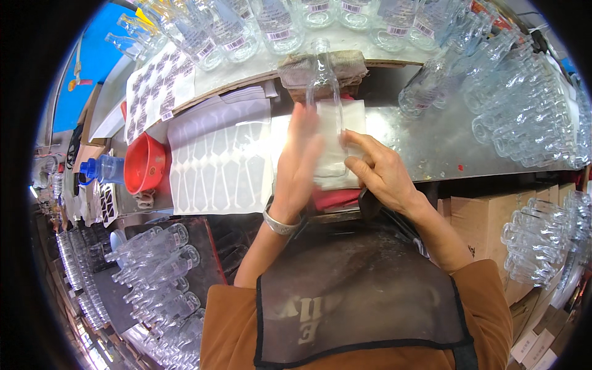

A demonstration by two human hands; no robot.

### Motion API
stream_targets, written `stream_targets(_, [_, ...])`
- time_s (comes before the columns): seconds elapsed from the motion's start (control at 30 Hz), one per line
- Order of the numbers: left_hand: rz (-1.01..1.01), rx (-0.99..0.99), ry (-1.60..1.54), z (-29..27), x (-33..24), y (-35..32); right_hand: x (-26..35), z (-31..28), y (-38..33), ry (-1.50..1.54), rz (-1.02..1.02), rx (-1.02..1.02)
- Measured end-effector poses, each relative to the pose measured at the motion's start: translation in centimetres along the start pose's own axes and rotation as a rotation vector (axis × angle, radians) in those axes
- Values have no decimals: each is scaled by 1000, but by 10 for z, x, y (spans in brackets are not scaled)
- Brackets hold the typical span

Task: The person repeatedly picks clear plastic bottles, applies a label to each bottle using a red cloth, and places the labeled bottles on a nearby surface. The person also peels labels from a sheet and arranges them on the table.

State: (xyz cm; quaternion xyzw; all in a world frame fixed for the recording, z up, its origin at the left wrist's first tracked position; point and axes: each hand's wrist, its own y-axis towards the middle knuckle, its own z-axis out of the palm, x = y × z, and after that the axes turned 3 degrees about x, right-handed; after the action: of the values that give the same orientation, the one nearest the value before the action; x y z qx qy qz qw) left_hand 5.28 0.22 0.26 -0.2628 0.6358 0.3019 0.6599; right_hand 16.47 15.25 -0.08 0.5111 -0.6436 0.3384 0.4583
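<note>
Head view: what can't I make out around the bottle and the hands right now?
- Clear glass bottle: lower body hidden by left hand and white sheet.
- Right hand: fingertips on the sheet; grip unclear.
- Left palm faces down, contact hidden.
- Bottles at right: blurred, bent by fisheye rim.

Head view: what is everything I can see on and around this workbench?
Glass bottle: one, clear, lying at bench centre under the hands.
White label: one, pressed onto that bottle.
Folded cloth: one, grey-brown, under the bottle neck.
Labelled bottles: many, clear, along the far edge.
Plain bottles: many, clear, piled right.
More bottles: many, clear, lower left.
Backing sheets: several, white, left of centre.
Bowl: one, red, left.
Plastic bottle: one, blue cap, far left.
Cardboard boxes: several, brown, below right.
Left hand: flat on label.
Right hand: fingers on label.
</note>
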Motion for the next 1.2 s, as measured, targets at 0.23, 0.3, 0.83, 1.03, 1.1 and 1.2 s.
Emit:
stream_targets(0.23, [198, -16, 133, 17, 14, -11, -5, -9, 7, 70, 80, 23])
stream_targets(0.3, [211, -52, 105, 14, 22, -12, 1, -4, 6, 17, 95, -17])
stream_targets(0.83, [111, -228, 1116, -123, 27, -100, -19, -12, -20, 326, 174, -98])
stream_targets(1.03, [39, -225, 1184, -106, 34, -105, -26, -2, -15, 254, 119, -103])
stream_targets(1.1, [42, -230, 1121, -107, 33, -101, -27, -1, -15, 238, 105, -128])
stream_targets(1.2, [32, -230, 1057, -114, 33, -99, -30, -4, -14, 262, 122, -111])
